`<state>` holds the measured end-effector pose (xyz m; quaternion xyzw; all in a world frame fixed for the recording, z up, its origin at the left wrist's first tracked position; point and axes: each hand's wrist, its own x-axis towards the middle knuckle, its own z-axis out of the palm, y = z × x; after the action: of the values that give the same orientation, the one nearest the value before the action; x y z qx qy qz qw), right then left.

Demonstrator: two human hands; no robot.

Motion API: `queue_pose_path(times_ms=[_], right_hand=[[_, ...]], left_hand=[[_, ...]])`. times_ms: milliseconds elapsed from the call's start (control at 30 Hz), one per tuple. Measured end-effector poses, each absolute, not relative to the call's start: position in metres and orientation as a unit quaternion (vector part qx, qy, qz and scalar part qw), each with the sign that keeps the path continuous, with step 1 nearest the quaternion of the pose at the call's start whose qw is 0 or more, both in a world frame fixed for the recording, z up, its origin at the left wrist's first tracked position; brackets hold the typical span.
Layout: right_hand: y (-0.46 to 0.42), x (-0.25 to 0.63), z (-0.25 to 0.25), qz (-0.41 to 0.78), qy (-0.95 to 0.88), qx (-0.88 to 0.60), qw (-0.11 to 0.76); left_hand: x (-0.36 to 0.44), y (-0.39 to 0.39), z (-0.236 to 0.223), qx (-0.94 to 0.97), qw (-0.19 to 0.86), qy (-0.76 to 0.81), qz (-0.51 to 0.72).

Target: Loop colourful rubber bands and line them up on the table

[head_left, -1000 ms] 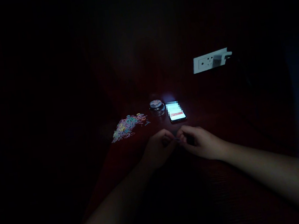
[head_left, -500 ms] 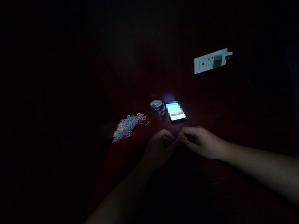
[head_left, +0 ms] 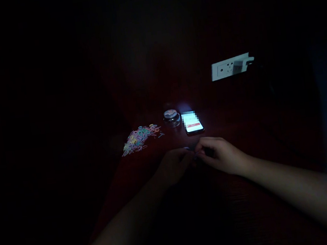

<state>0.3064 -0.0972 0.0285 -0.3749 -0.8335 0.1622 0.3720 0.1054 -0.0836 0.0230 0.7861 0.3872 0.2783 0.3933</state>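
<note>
The room is very dark. My left hand (head_left: 173,166) and my right hand (head_left: 219,155) meet fingertip to fingertip over a dark reddish table (head_left: 251,207), both pinched on something tiny that I cannot make out. Just beyond them lies a lit phone (head_left: 192,123) with its screen up. Left of the phone stands a small round clear jar (head_left: 171,117). A heap of small pastel rubber bands (head_left: 140,137) lies further left on the table.
A white wall socket strip (head_left: 229,66) with a plug in it sits on the dark wall at the right. Everything else around the table is in blackness.
My left hand has turned a little and now looks darker, with its fingertips nearer the right hand. Phone, jar and bands have not moved.
</note>
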Motion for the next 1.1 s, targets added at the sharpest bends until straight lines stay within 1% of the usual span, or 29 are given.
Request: queue_pose_path(times_ms=[600,867,1100], right_hand=[[-0.0987,0.3068,0.0284,0.150,-0.838,-0.374,0.369],[-0.0980,0.3055,0.0290,0.154,-0.836,-0.373,0.372],[-0.1006,0.3067,0.0295,0.161,-0.837,-0.378,0.361]], left_hand=[[0.1055,-0.0856,0.0266,0.793,0.418,0.360,0.258],[0.1072,-0.0861,0.0272,0.793,0.406,0.369,0.267],[0.1067,-0.0883,0.0292,0.808,0.402,0.350,0.252]])
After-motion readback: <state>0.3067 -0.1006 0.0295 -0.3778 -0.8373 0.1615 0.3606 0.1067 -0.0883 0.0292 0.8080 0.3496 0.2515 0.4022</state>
